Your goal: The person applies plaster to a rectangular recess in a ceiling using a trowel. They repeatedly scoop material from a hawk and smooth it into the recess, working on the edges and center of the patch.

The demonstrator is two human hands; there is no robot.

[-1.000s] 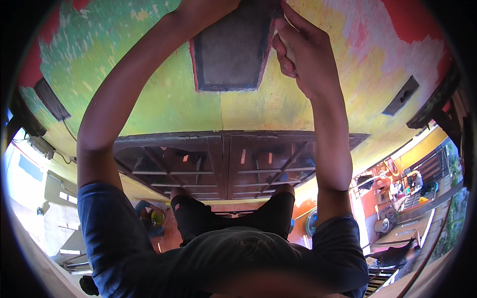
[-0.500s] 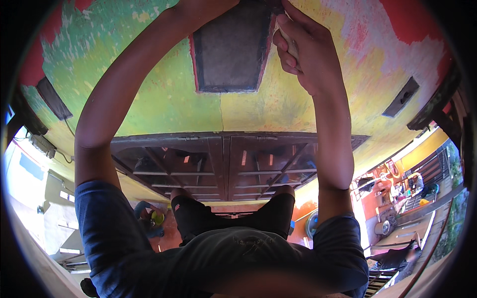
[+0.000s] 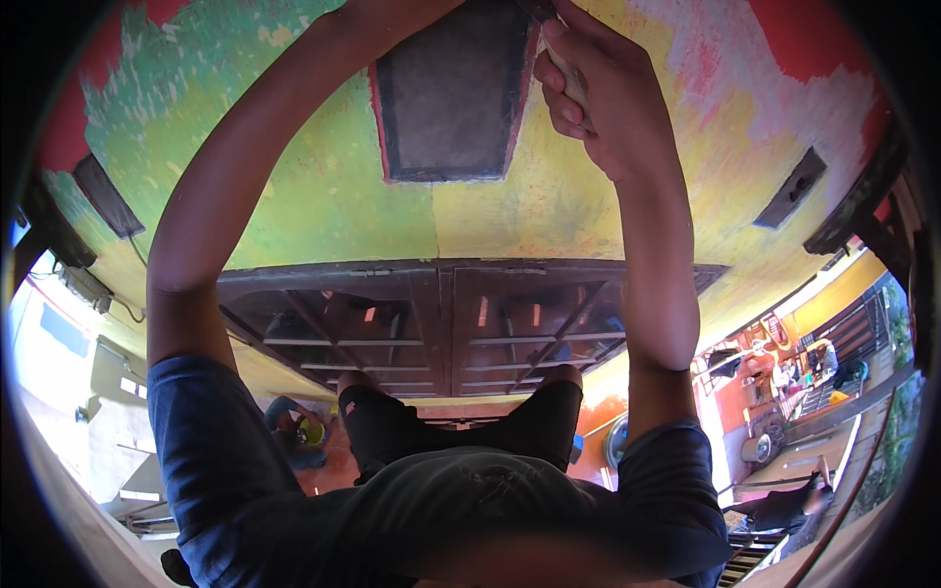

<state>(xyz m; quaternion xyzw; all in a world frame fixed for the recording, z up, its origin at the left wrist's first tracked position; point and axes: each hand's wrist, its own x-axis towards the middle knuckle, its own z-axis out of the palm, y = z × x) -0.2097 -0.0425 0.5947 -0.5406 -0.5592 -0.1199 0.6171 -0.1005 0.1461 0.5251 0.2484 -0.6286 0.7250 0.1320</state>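
1. Up near the top edge, the right hand (image 3: 618, 98) is wrapped around a pale-handled tool (image 3: 576, 86), just beside the right border of a dark panel (image 3: 451, 108); the tool's far end is too dim to identify.
2. The left forearm (image 3: 235, 147) arches up past the panel's left side; the left hand is beyond the picture, so its hold cannot be told.
3. Possible trouble, as a judgement: tired, raised arms could loosen the grip, dropping the tool toward the dark shorts (image 3: 392, 431); a slip sideways could scratch the panel's border.
4. Surface: a painted wall (image 3: 323, 216), patchy green, yellow and pink, with red at the upper corners; below it, a brown glazed window (image 3: 446, 328).
5. Room: at lower left, someone near a yellow-green bowl (image 3: 313, 429); at right, a bright, cluttered area with people, partly blurred.
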